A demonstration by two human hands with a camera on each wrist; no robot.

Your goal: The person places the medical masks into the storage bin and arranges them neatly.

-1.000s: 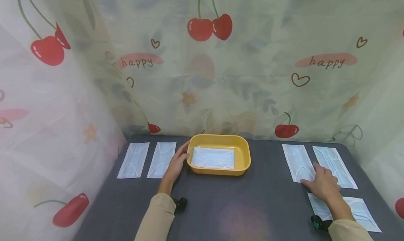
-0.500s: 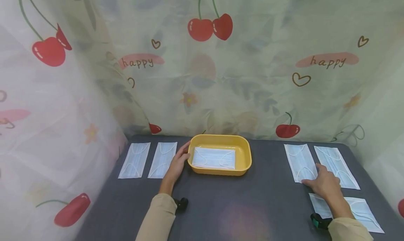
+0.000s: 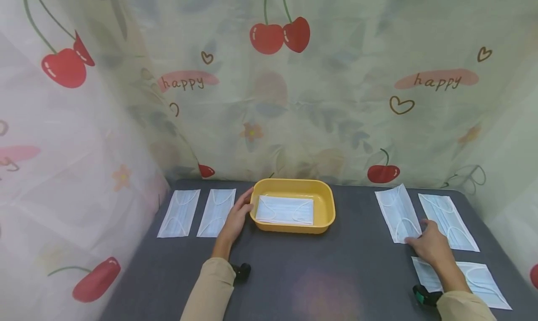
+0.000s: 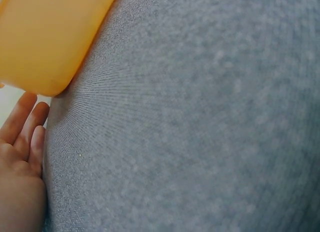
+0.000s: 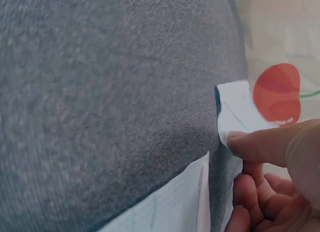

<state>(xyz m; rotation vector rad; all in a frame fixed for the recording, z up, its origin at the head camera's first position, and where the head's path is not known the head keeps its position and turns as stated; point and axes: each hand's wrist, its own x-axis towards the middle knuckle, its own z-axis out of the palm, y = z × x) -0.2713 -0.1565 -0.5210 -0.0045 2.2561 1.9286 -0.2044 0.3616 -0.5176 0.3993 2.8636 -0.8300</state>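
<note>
A yellow tray sits mid-table with one pale blue face mask lying flat inside. My left hand rests with straight fingers against the tray's left end; in the left wrist view the fingers lie just below the tray's corner. My right hand pinches the near end of a mask at the right. The right wrist view shows the thumb on that mask's corner and the other fingers curled beneath.
Two masks lie side by side left of the tray. Another mask lies right of the pinched one, and one more sits nearer, under my right forearm. Cherry-print curtains enclose the grey table.
The mask under my right hand has shifted slightly left and its far end now reaches further back. The right hand went from resting on it to pinching it. The left hand stayed put.
</note>
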